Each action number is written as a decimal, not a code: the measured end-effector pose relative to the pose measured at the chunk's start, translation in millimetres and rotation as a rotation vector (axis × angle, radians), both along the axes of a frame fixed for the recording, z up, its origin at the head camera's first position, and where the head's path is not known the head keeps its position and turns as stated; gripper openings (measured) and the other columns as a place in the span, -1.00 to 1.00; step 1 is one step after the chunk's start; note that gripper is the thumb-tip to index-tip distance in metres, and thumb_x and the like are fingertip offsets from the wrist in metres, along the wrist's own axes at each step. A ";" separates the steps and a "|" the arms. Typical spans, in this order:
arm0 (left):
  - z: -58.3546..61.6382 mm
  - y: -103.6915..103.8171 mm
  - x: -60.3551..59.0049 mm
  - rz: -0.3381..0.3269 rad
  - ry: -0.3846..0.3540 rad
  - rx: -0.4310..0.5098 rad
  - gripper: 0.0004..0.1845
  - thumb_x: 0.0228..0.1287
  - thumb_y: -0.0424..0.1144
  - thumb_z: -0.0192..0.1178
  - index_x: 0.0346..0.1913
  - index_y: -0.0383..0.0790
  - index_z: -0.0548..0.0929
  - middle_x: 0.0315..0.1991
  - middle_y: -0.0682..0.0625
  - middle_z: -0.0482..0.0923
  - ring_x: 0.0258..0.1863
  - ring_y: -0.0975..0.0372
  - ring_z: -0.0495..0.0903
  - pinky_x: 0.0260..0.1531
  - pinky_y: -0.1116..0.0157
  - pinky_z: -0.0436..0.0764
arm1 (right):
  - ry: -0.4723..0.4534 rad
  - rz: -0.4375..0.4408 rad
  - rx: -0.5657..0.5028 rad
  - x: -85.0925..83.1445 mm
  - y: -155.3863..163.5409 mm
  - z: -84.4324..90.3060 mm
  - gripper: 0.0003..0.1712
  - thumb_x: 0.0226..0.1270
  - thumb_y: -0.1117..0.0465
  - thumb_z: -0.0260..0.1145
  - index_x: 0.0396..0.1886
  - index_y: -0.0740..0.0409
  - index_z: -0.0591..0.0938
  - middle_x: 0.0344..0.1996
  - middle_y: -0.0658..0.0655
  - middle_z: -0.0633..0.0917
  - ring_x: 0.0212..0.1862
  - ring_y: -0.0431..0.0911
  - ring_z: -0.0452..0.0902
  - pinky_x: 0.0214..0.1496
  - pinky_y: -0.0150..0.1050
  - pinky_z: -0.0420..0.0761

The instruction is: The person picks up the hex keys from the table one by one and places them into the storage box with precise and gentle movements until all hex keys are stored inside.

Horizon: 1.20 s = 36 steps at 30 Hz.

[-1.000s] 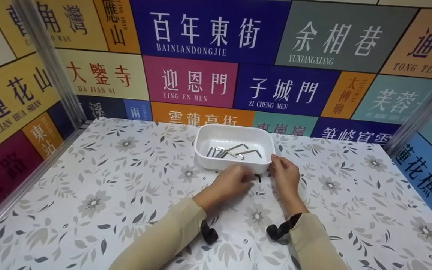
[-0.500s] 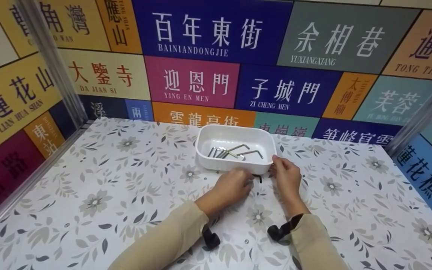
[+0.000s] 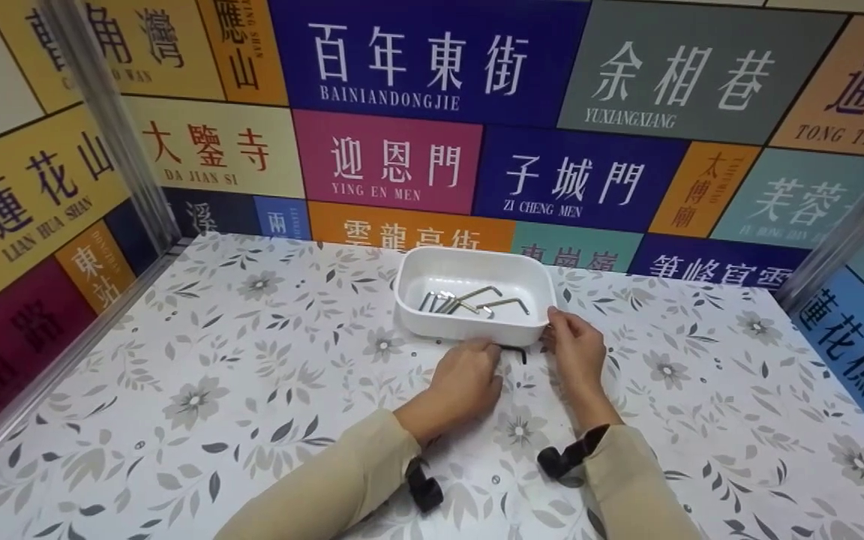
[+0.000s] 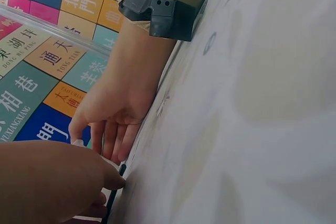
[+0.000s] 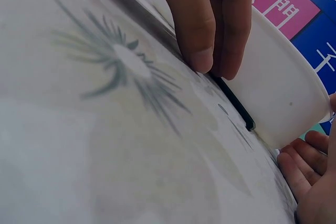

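A black hex key point(image 3: 516, 350) lies flat on the floral table just in front of a white tray point(image 3: 469, 332). My left hand point(image 3: 492, 351) pinches its near end with curled fingertips point(image 5: 202, 59); the black hex key point(image 5: 233, 100) runs along the foot of the white tray point(image 5: 283, 98). My right hand point(image 3: 563, 330) rests at the tray's front right corner, thumb on the rim and fingers relaxed toward the table, holding nothing. The left wrist view shows the right hand point(image 4: 113, 135) above the black hex key point(image 4: 113, 198). Several silver hex keys point(image 3: 469, 301) lie inside the tray.
Colourful sign-covered walls point(image 3: 432, 75) enclose the table at the back and both sides, with metal posts point(image 3: 113, 127) in the corners. The tray stands near the back wall. The floral tablecloth point(image 3: 199, 375) spreads out to the left and right of my hands.
My left hand has drawn back slightly toward me, so more of the black hex key shows. The right hand stays at the tray's corner.
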<state>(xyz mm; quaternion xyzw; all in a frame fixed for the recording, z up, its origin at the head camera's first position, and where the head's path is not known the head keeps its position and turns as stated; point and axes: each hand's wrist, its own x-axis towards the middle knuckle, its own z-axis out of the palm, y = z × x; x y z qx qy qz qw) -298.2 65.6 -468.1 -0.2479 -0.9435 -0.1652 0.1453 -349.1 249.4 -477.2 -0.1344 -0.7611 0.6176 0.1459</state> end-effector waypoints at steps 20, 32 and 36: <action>1.5 2.4 -12.8 0.099 -0.054 -0.053 -0.84 0.30 -0.15 0.29 -0.19 -0.16 0.72 -0.12 -0.05 0.65 -0.07 0.10 0.58 -0.11 0.17 0.58 | 0.018 0.009 0.043 -1.4 0.1 -3.3 -0.40 0.41 -0.17 0.27 0.14 0.22 0.68 -0.03 0.29 0.77 -0.29 -0.35 0.69 -0.18 -0.43 0.69; 13.7 2.2 -19.8 -0.075 -0.311 0.037 -0.86 0.20 -0.33 0.26 -0.43 -0.11 0.78 -0.41 0.02 0.75 -0.42 0.17 0.62 -0.38 0.31 0.56 | -0.006 0.007 0.047 -0.7 -1.2 -1.5 -0.45 0.44 -0.15 0.25 0.12 0.20 0.68 -0.02 0.26 0.76 -0.23 -0.35 0.70 -0.10 -0.41 0.70; 17.2 1.5 -18.7 -0.096 -0.334 -0.030 -0.77 0.24 -0.32 0.22 -0.57 -0.14 0.70 -0.51 0.00 0.67 -0.53 0.19 0.47 -0.49 0.28 0.46 | -0.005 0.008 0.034 -1.3 -1.5 -1.3 -0.45 0.44 -0.14 0.25 0.12 0.21 0.68 -0.04 0.26 0.76 -0.25 -0.36 0.69 -0.09 -0.41 0.70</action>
